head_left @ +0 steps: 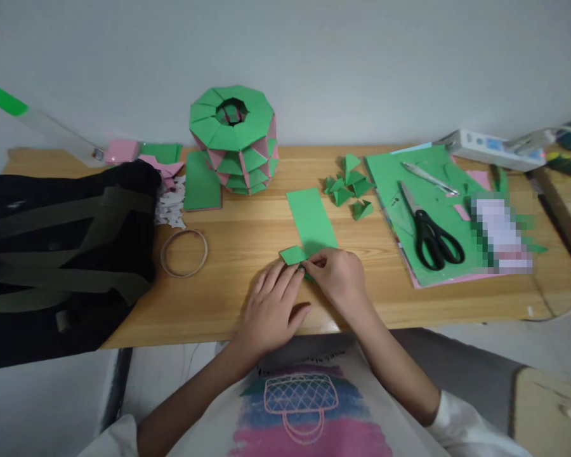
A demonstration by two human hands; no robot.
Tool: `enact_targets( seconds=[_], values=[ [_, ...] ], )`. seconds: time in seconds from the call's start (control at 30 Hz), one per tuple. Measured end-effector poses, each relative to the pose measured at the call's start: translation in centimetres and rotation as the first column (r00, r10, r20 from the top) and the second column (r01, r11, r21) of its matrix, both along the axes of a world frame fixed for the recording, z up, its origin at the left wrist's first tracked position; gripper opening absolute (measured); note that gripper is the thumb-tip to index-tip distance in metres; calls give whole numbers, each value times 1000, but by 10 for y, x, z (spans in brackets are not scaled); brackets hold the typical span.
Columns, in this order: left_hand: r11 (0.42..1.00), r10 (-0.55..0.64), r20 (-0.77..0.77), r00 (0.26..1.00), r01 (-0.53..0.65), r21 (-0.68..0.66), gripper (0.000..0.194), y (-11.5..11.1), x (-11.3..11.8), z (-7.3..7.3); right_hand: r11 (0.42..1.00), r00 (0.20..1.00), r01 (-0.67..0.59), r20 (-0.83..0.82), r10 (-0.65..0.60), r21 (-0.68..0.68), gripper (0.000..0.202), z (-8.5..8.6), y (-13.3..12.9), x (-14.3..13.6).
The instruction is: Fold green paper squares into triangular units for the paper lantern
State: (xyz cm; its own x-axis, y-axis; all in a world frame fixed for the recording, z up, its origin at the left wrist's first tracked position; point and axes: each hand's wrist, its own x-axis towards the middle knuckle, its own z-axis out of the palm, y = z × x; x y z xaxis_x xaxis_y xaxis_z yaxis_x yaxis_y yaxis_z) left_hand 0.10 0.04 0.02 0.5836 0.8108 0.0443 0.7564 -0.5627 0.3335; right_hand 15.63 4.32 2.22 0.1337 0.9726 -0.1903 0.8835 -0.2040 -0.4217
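white shirt (204, 422) nearest, a pink-and-blue print with a bag outline on its chest. worktop (223, 304) beyond it, pale wood.

left hand (272, 312) palm down on the worktop, fingers stretched out, tips at the edge of a small green folded piece (292, 255). right hand (339, 277) curled, thumb and forefinger pinching the same piece at its right end. the piece lies at the fingertips of both, close to the middle of the worktop; part of it is hidden by the fingers.

black bag (71, 235) along the left side, straps across it. pale ring (184, 252) flat beside it. green strip (311, 219) just beyond the hands, near end by the right knuckles; cannot tell if touching.

to the right, scissors (433, 238) and a pen (431, 178) on green sheets (394, 222); a pixelated patch (499, 231) over their right side. green folded bits (349, 184) between strip and sheets.

farther back, green-and-pink lantern (242, 143) upright, green card (202, 181) at its left. power strip (497, 150) at far right. grey wall (342, 63) last.
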Motion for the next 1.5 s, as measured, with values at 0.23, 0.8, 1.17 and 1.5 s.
enact_targets(
  seconds=[0.23, 0.8, 1.17, 1.5],
  values=[
    [1000, -17, 12, 1000, 17, 2, 54, 1, -1, 0, 958, 965, -235, -81, 250, 163, 18, -2, -8, 40],
    [985, -46, 23, 999, 41, 165, 52, 2, -6, -15, 552, 694, -713, 322, 644, 433, 25, -33, -6, 60],
    [959, -56, 27, 998, 47, 281, 50, 3, -10, -20, 492, 624, -778, 389, 678, 391, 25, -31, -1, 58],
    [970, -46, 78, 996, 26, 242, 50, 3, -7, -17, 365, 432, -899, 352, 831, 240, 23, -19, 19, 60]
  ],
)
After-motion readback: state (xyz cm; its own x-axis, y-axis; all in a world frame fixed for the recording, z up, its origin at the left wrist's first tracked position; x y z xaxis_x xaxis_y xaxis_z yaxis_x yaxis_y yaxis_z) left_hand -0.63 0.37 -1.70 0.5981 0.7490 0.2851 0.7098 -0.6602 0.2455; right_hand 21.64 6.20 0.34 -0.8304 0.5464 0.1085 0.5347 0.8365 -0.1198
